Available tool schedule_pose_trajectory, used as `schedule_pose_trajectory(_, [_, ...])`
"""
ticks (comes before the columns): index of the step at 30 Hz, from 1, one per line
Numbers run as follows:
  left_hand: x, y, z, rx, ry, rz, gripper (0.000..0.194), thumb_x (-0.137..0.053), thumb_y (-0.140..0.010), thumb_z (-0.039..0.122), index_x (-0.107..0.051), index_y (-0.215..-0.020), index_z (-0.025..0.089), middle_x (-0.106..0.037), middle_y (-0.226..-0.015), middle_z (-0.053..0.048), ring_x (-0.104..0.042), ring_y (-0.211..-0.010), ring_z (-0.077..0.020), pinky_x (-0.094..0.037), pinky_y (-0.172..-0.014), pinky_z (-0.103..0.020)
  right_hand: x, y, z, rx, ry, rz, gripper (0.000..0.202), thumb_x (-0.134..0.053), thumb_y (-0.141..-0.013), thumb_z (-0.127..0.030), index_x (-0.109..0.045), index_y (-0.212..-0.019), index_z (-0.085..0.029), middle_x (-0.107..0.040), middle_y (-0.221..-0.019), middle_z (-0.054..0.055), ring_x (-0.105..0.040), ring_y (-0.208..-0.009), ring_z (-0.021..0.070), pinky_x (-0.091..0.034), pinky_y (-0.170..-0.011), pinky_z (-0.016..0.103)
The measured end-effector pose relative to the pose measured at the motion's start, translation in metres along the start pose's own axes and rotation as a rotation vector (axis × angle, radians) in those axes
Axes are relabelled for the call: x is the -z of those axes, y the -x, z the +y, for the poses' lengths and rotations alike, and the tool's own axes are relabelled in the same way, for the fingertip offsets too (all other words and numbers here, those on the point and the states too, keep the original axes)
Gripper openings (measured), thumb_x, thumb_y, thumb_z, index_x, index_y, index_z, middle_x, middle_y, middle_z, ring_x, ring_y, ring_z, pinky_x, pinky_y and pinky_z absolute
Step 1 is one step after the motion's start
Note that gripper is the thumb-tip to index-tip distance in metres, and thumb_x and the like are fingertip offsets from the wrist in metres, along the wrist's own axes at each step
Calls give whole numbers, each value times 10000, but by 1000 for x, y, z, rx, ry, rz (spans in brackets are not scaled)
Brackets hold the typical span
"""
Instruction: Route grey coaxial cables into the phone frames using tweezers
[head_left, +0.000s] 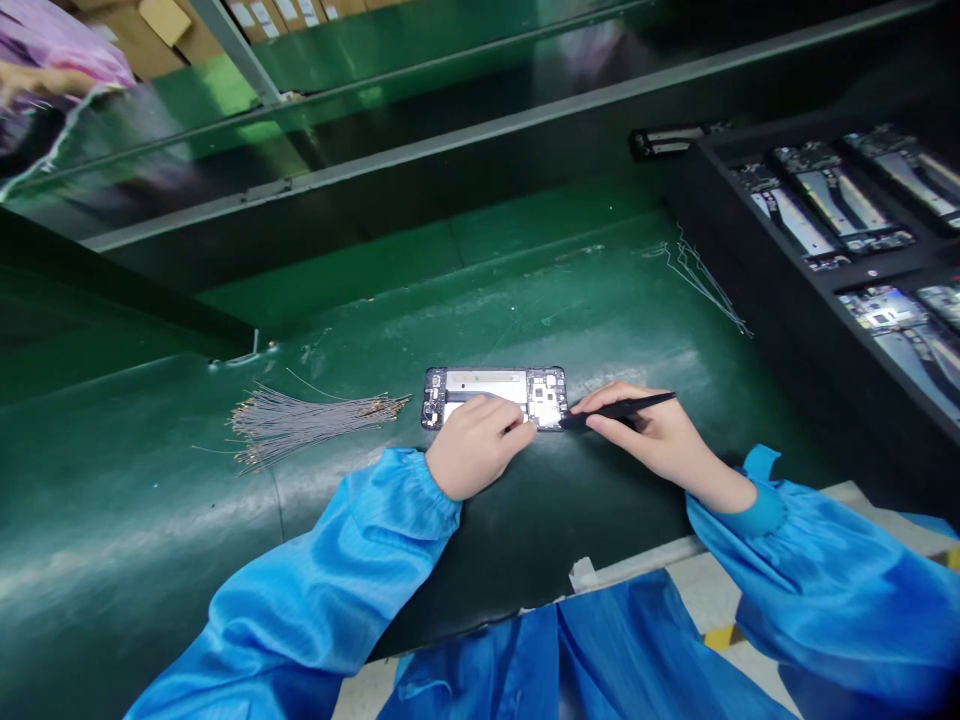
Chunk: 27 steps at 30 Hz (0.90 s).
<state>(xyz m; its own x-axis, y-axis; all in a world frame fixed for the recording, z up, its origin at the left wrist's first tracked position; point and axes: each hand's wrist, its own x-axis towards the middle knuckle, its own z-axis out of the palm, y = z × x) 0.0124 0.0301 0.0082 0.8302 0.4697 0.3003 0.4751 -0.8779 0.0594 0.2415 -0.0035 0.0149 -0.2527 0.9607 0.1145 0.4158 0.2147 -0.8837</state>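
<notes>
An opened phone point(486, 380) lies flat and crosswise on the green bench, its silvery battery bay and circuit board facing up. My left hand point(480, 445) rests over its near edge with the fingers curled closed; whatever they pinch is hidden under them. At the board end, my right hand point(645, 425) grips a slim black hand tool point(634, 406) like a pen. The tool's working end touches or hovers at the phone's right near corner. To the left lies a bundle of thin grey cables point(315, 420) with small gold-coloured ends.
A large black tray point(780, 260) with several opened phones stands on the right. Beside it lie a few loose cables point(705, 275), and another phone part point(667, 140) is behind. A metal rail point(420, 150) crosses the back. Another person's arm point(45, 80) shows at upper left.
</notes>
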Motion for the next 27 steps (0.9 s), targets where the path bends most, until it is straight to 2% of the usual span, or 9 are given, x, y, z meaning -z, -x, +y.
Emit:
schedule_pose_trajectory(10, [0, -1, -1, -4, 1, 10, 197, -406, -880, 166, -586, -802, 191, -567, -740, -3, -483, -697, -126, -343, -631, -259, -1, 0, 0, 4, 6, -5, 98, -567, -789, -229, -622, -863, -196, -661, -867, 58, -620, -823, 188, -507, -750, 346])
schedule_pose_trajectory(15, [2, -2, 0, -2, 6, 0, 210, -396, -886, 174, -587, -801, 190, -564, -727, -5, -480, -686, -128, -345, -631, -261, -2, 3, -3, 172, 74, -28, 125, -550, -790, -171, -598, -898, -213, -649, -884, 59, -610, -821, 181, -507, -719, 338])
schedule_pose_trajectory(20, [5, -4, 1, 13, 31, -40, 241, -361, -899, 183, -579, -797, 180, -552, -745, -19, -480, -709, -134, -365, -643, -261, -3, 3, -9, 311, 174, -113, 136, -504, -813, -165, -579, -910, -224, -640, -870, 53, -596, -811, 180, -501, -710, 345])
schedule_pose_trajectory(23, [4, -5, 1, 54, 98, -56, 245, -358, -895, 186, -582, -795, 174, -554, -770, -30, -486, -722, -140, -391, -649, -253, 2, -1, -9, 291, 160, -153, 119, -504, -827, -193, -579, -915, -221, -624, -890, 55, -583, -830, 178, -491, -732, 342])
schedule_pose_trajectory(27, [2, -6, 3, 170, 217, -40, 203, -382, -885, 192, -580, -854, 158, -550, -795, -40, -507, -748, -142, -434, -683, -244, 8, -14, -3, 257, 208, -95, 165, -480, -852, -242, -580, -982, -226, -568, -857, 54, -561, -778, 162, -480, -687, 316])
